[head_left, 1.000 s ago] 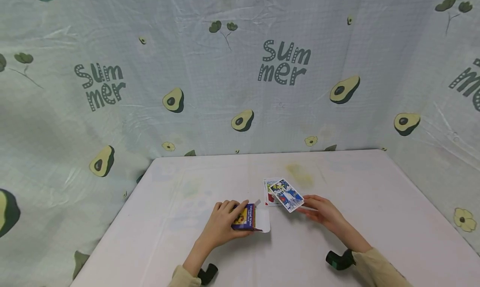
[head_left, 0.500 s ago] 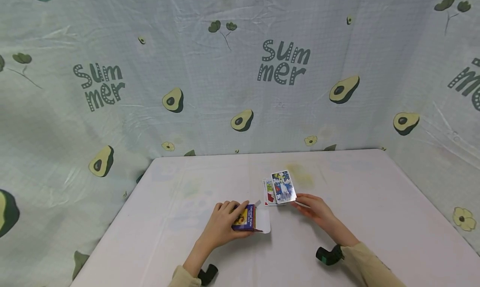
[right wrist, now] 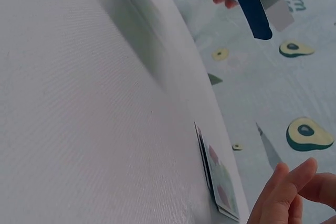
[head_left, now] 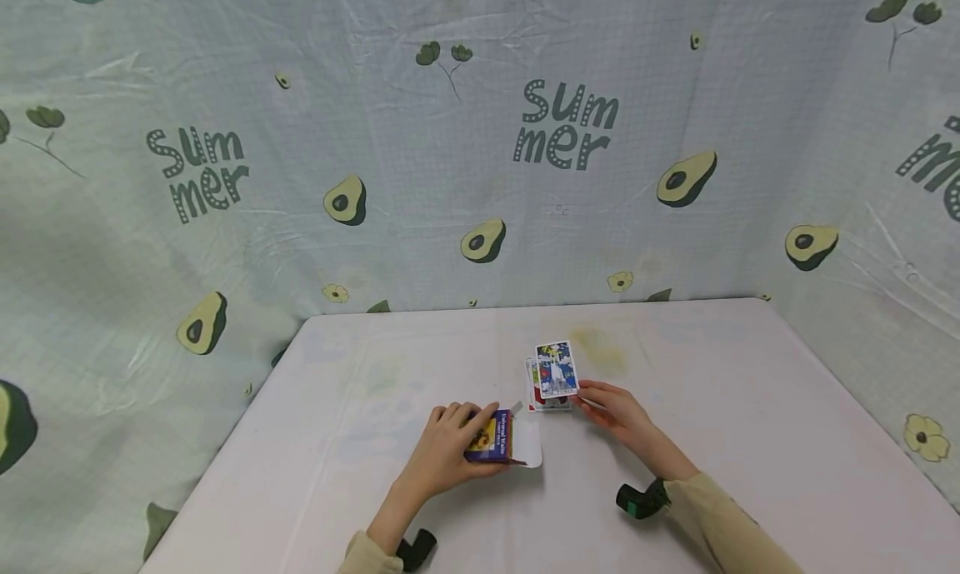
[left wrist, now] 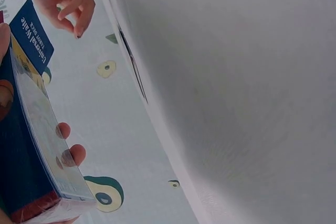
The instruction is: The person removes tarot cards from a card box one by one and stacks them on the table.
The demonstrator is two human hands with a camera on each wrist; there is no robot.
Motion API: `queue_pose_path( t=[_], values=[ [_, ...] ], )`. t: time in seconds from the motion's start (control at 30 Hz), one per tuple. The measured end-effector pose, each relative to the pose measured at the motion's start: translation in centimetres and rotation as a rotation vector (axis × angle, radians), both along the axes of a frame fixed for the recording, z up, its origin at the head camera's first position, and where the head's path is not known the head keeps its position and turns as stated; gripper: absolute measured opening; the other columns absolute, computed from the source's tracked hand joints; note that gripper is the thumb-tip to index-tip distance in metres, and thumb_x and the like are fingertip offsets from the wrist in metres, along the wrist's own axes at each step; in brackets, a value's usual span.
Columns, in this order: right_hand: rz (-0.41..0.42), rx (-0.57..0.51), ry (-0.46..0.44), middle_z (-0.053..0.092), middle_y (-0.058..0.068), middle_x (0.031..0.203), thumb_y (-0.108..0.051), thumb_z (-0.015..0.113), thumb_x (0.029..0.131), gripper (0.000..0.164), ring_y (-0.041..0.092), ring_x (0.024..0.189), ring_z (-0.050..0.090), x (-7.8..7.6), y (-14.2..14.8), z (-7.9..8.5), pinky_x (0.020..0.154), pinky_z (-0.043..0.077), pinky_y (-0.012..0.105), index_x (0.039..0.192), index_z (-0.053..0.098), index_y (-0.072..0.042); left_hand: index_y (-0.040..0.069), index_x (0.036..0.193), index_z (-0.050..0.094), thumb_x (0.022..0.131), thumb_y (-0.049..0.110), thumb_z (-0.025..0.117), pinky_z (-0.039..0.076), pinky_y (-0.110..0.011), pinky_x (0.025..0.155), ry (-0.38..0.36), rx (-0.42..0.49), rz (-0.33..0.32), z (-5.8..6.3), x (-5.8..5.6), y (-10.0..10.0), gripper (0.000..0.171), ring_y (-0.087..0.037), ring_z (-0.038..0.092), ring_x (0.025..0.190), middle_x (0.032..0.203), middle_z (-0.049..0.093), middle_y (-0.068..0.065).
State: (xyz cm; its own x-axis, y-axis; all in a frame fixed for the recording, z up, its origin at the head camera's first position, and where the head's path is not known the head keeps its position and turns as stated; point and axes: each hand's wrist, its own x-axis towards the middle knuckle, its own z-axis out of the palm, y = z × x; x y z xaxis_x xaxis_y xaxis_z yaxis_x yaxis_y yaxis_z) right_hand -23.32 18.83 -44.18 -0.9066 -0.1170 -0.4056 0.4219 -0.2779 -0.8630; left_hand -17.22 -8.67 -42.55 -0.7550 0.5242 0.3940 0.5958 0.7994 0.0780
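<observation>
My left hand (head_left: 450, 445) grips a purple and yellow tarot deck box (head_left: 491, 437), lying on its side with its white end flap open toward the right. In the left wrist view, the box (left wrist: 26, 129) shows a clear plastic wrap and a blue flap (left wrist: 31, 36) with lettering. My right hand (head_left: 618, 416) pinches the near right corner of a blue-and-white tarot card (head_left: 557, 370). That card overlaps a small pile of tarot cards (head_left: 533, 395) on the table. From the right wrist, the held card (right wrist: 269, 145) appears nearly edge-on beside my fingertips.
The white-covered table (head_left: 360, 366) has a yellowish stain (head_left: 600, 351) behind the cards. A printed cloth (head_left: 405, 141) with avocados hangs at the back and both sides. A dark wrist camera (head_left: 642, 501) juts from the right sleeve, another (head_left: 417, 549) from the left.
My right hand has moved left and slightly away from me, turning the card from a slant to nearly upright over the pile. The left hand and box stay in place.
</observation>
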Motion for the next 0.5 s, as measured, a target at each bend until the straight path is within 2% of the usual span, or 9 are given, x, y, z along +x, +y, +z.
queue_pose_path(
  t=[0.33, 0.5],
  values=[
    [0.0, 0.026, 0.013, 0.059, -0.001, 0.083, -0.003, 0.054, 0.086, 0.049, 0.004, 0.074, 0.061, 0.1, -1.0, 0.0, 0.069, 0.049, 0.016, 0.13, 0.036, 0.01, 0.023, 0.131, 0.045, 0.065, 0.059, 0.067, 0.039, -0.034, 0.08, 0.021, 0.01, -0.015, 0.2, 0.1, 0.1, 0.078, -0.014, 0.051, 0.093, 0.104, 0.054, 0.001],
    [-0.004, 0.048, 0.017, 0.059, 0.0, 0.085, -0.005, 0.054, 0.087, 0.048, 0.004, 0.074, 0.06, -0.2, -1.2, -0.1, 0.068, 0.049, 0.016, 0.129, 0.037, 0.01, 0.024, 0.131, 0.045, 0.064, 0.059, 0.068, 0.039, -0.034, 0.081, 0.006, 0.012, -0.011, 0.1, 0.0, 0.0, 0.079, -0.015, 0.051, 0.094, 0.105, 0.055, 0.001]
  ],
)
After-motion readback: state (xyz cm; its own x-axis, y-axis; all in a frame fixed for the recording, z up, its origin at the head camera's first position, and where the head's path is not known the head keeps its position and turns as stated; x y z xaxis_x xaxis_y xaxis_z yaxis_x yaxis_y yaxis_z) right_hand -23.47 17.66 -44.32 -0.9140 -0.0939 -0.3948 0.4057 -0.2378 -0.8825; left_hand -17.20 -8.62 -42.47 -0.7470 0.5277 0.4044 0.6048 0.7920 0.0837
